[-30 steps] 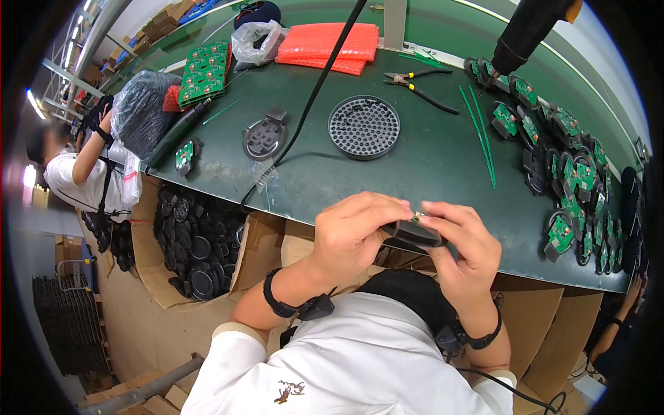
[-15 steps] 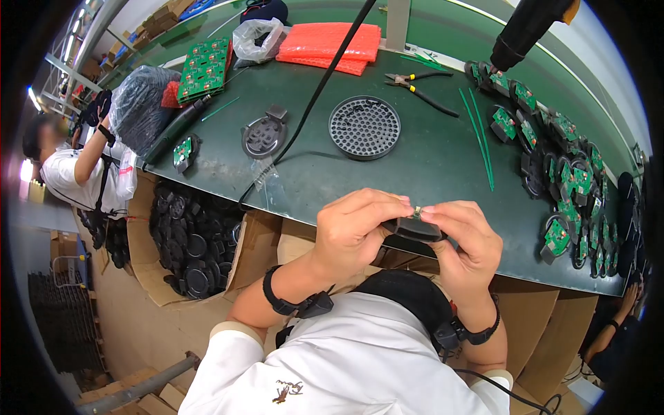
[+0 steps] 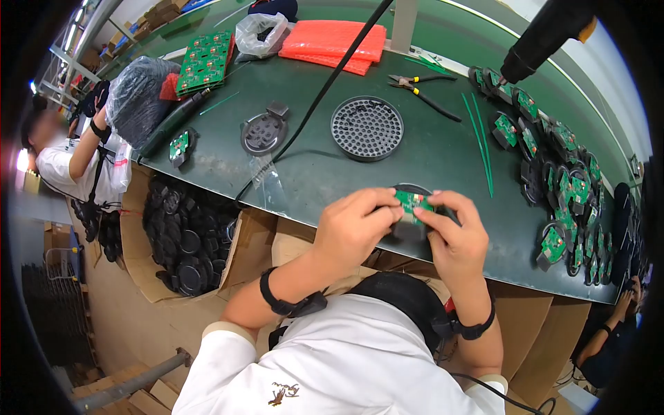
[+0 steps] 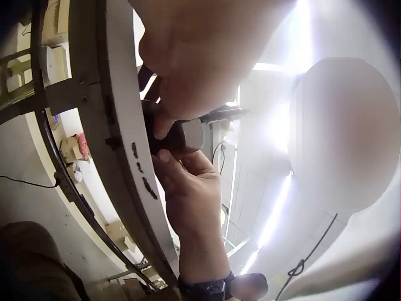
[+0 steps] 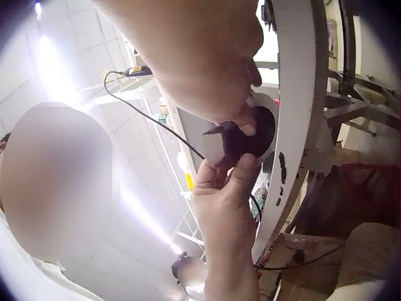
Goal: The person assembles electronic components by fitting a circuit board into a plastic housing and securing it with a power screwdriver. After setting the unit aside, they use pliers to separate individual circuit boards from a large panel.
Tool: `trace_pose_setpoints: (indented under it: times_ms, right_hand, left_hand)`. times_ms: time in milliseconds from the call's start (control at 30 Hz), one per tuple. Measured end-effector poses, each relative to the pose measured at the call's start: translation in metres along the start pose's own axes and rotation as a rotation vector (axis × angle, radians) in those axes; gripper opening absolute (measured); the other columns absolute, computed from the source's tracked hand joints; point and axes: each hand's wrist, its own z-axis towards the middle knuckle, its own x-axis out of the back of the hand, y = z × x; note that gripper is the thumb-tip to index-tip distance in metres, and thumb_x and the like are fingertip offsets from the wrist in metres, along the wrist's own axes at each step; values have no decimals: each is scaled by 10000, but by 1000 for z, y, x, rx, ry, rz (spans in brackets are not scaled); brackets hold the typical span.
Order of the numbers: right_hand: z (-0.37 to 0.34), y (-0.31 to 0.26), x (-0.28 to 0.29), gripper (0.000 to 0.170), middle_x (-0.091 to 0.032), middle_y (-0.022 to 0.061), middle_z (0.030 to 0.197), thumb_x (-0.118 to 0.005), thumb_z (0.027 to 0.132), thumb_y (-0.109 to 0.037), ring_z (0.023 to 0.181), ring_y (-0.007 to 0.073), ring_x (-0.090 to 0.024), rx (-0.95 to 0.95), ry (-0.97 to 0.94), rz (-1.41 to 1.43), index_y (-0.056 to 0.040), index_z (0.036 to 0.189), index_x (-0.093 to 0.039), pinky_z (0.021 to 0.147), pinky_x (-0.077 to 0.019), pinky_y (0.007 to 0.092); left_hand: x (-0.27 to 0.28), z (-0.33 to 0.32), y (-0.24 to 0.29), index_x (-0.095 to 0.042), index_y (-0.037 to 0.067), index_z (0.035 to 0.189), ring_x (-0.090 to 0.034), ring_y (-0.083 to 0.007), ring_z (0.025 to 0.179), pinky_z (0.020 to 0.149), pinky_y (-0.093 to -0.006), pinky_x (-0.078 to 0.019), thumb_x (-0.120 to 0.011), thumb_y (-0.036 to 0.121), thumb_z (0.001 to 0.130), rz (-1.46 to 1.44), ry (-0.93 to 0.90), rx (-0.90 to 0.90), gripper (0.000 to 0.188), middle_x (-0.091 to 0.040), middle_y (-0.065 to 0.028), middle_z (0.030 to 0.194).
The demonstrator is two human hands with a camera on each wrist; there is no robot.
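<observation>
Close over the table's near edge, my left hand (image 3: 356,225) and my right hand (image 3: 456,242) hold a round black plastic housing between them. A small green circuit board (image 3: 413,202) sits on this housing (image 3: 407,232), its component side facing up. Fingertips of both hands are at the board's two sides, with the thumbs lower on the housing. In the left wrist view the housing (image 4: 186,133) shows its dark underside between the hands. The right wrist view also has the housing (image 5: 233,143) pinched from both sides.
A round perforated tray (image 3: 366,131) and pliers (image 3: 436,102) lie beyond my hands. Housings with boards (image 3: 570,183) crowd the right side, under a hanging power driver (image 3: 543,41). A black cable (image 3: 311,114) crosses the table. Left stand a round cover (image 3: 263,135) and a carton (image 3: 238,259) of black parts.
The housing has tilted in my hands, so the green board's face now shows from above where earlier mostly the dark edge did. Both hands keep hold of the work.
</observation>
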Motion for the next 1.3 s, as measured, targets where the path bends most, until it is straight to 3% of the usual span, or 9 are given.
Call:
trace_pose_setpoints:
  times_ms: [67,200,267,400,467,667,1300]
  right_hand:
    - [-13,1,0,445,-671,129,1141,-706,674,150,1075,344,-669,-80,-118,-14,-45,1070,-760,865,-574,410]
    - [-8,-7,11,433,-649,150,1171,-701,688,124,1088,367,-659,-99,-208,6,-52,1079,-759,881,-571,427]
    - [-3,-11,16,410,-643,163,1193,-710,695,83,1093,377,-657,-194,-262,116,-55,1078,-763,956,-556,463]
    - [4,2,17,392,-643,163,1218,-741,704,45,1104,374,-659,-103,-285,-21,-56,1082,-765,1038,-520,510]
    - [3,8,16,367,-652,162,1225,-763,727,27,1112,359,-665,-170,-290,96,-58,1084,-766,1088,-488,536]
    - [2,15,17,293,-679,152,1188,-808,765,-8,1090,326,-693,-223,-266,106,-50,1051,-761,1109,-482,523]
    - [0,21,17,283,-686,135,1170,-836,753,-11,1067,292,-707,-202,-246,141,-41,1028,-774,1106,-492,527]
  left_hand:
    - [1,-11,4,-744,40,993,-718,-328,1108,905,-399,-615,-831,20,665,11,-98,39,340,-717,-118,1085]
    - [9,-14,9,-755,49,1038,-708,-319,1130,880,-384,-622,-843,82,670,21,-142,64,380,-708,-123,1132]
    - [10,-15,8,-763,66,1081,-699,-308,1150,883,-376,-619,-852,128,675,36,-171,57,421,-697,-126,1192]
    - [-1,-17,0,-762,77,1112,-699,-308,1148,909,-387,-609,-851,147,685,70,-135,66,441,-690,-122,1224]
    - [2,-14,0,-755,77,1139,-698,-314,1148,935,-398,-599,-861,204,689,55,-170,71,480,-685,-131,1258]
    - [3,-13,-5,-734,26,1133,-688,-321,1192,961,-402,-588,-868,329,693,-49,-172,94,551,-714,-146,1244]
    - [7,-8,-4,-728,-9,1127,-689,-328,1200,971,-393,-589,-882,322,690,-23,-222,83,569,-718,-163,1245]
